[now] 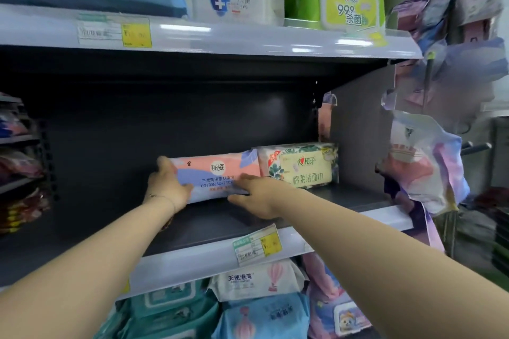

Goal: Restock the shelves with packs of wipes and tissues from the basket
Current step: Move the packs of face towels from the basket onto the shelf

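A pink and blue pack of cotton soft towels (212, 173) stands on its long edge on the dark middle shelf (209, 224). My left hand (168, 184) grips its left end, fingers over the top corner. My right hand (254, 195) holds its lower right front edge. The pack touches a cream and green tissue pack (303, 166) standing to its right at the shelf's end. The basket is out of view.
Blue, white and green wipe packs fill the top shelf (220, 36). More wipe packs lie on the shelf below (248, 300). Hanging packets (424, 162) crowd the right side. The middle shelf's left part holds nothing. Price tags (257, 245) sit on the shelf edges.
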`<state>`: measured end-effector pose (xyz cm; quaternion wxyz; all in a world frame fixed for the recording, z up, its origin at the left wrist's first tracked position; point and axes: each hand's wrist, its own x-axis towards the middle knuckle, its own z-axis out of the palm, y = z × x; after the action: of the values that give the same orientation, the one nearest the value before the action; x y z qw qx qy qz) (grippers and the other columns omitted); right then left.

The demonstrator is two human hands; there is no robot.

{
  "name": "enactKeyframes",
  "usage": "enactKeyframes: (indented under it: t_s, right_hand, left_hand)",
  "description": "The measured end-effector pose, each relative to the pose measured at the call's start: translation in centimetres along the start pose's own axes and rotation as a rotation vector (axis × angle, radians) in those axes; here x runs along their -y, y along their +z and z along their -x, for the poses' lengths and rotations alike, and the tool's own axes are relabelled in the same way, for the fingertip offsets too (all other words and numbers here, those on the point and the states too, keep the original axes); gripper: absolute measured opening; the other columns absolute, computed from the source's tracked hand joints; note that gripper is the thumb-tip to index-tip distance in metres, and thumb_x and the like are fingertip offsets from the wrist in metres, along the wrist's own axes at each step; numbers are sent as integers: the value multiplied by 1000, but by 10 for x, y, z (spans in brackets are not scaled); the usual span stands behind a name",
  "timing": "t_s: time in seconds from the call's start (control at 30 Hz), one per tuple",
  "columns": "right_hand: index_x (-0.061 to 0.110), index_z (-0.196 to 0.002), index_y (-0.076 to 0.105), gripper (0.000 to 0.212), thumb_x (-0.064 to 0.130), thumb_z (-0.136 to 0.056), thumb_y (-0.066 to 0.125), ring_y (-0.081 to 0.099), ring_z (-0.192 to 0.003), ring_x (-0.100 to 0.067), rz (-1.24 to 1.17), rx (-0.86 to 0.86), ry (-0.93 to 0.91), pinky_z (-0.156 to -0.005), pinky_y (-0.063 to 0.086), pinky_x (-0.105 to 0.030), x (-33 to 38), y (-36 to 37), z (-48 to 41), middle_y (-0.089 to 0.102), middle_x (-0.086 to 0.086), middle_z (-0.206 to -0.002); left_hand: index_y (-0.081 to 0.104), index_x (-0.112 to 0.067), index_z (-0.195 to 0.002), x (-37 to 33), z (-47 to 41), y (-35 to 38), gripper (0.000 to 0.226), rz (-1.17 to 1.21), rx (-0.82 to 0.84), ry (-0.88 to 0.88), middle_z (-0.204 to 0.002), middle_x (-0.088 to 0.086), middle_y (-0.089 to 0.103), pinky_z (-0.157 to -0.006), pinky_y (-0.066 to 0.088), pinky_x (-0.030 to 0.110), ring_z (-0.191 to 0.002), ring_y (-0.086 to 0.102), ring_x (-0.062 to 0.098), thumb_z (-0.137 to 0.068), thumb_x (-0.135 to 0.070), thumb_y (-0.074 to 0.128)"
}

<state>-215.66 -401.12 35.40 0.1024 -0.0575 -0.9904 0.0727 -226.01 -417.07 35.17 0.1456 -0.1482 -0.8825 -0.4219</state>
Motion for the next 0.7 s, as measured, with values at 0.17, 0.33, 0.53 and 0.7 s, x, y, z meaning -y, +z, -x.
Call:
enactKeyframes:
  t_s: [0.17,0.33,0.53,0.7]
  right_hand:
    - [25,-133,50,50,52,-91,45,50,-119,-29,86,-6,58,-92,43,-39,0,8,-5,50,-2,-133]
    - [19,-118,54,35,41,-94,40,55,-102,-29,237,-257,-38,-79,36,-35,-3,-1,31,56,-5,-118]
    - [18,-114,52,31,37,-91,43,52,-98,-28,453,-424,-175,-80,34,-36,-27,-28,91,55,-5,-107]
    - [13,-103,58,28,34,-86,49,55,-91,-30,527,-491,-105,-70,29,-35,-65,-33,139,58,-8,-96]
  left_hand:
    - [45,-17,-105,-1,6,6,24,-204,106,44,-131,14,40,-73,40,29,-96,47,28,-86,-20,59]
    - [47,-17,-122,-16,31,2,44,-497,-67,152,-133,14,33,-91,40,40,-116,35,36,-83,-35,57]
    - [53,-15,-106,-51,62,12,29,-371,-94,458,-122,9,46,-92,38,41,-114,41,32,-81,-28,60]
    - [52,-17,-98,-82,106,41,22,-322,28,963,-111,1,49,-88,40,40,-107,41,26,-79,-25,58]
